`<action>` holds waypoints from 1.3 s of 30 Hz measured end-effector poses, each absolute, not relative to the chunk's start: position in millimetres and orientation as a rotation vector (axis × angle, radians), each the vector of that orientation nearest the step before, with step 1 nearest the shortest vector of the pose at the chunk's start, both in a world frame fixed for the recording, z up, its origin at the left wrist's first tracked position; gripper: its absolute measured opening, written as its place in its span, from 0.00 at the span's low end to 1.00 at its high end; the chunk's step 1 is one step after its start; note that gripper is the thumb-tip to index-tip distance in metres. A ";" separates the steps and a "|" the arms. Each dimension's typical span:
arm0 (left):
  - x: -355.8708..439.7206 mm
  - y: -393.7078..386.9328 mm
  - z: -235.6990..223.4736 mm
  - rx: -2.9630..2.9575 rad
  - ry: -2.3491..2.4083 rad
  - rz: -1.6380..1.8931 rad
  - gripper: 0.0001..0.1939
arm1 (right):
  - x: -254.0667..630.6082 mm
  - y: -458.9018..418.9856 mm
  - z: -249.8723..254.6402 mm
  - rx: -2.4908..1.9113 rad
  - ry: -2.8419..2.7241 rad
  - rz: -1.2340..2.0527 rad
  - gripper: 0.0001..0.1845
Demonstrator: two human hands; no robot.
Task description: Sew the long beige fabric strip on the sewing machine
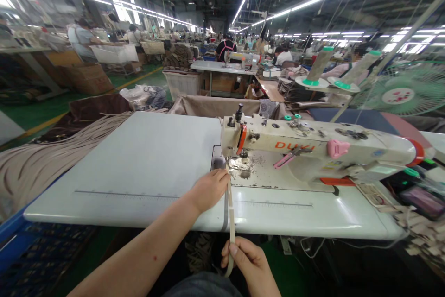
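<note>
A narrow beige strap point(230, 216) runs from under the needle of the white sewing machine point(313, 148) over the table's front edge. My left hand point(208, 189) rests on the table with fingers curled onto the strap just before the presser foot point(239, 163). My right hand point(248, 260) is below the table edge, pinching the strap's lower part between thumb and fingers.
The white sewing table point(139, 167) has a printed ruler line near its front. A heap of beige strips point(41, 158) lies at the left. Thread cones point(318, 67) and a green fan point(403, 95) stand at the right. Other workers sit at distant tables.
</note>
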State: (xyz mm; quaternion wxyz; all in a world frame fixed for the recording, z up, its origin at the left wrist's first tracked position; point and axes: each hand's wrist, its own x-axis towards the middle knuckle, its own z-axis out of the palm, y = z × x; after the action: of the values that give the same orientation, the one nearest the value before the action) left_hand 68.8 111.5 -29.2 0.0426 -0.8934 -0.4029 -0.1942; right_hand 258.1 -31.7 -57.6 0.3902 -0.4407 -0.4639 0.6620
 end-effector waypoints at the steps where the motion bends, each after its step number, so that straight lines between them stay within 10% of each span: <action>1: 68.5 111.5 -29.3 -2.736 -1.243 -0.602 0.07 | 258.4 -32.1 -57.1 -1.119 -1.183 1.680 0.25; 33: 67.6 113.2 -29.4 -2.754 -1.284 -0.654 0.07 | 259.9 -22.0 -60.9 -1.194 -1.430 1.623 0.23; 39: 67.4 113.8 -29.0 -2.773 -1.357 -0.544 0.08 | 253.0 -38.6 -78.1 -1.287 -1.596 1.727 0.11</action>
State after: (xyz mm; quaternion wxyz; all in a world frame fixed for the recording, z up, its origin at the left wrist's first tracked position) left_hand 67.4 113.8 -29.0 0.0033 -0.8845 -0.4329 -0.1736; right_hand 253.0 -38.6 -78.1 0.2283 -0.4675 -0.5797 0.6272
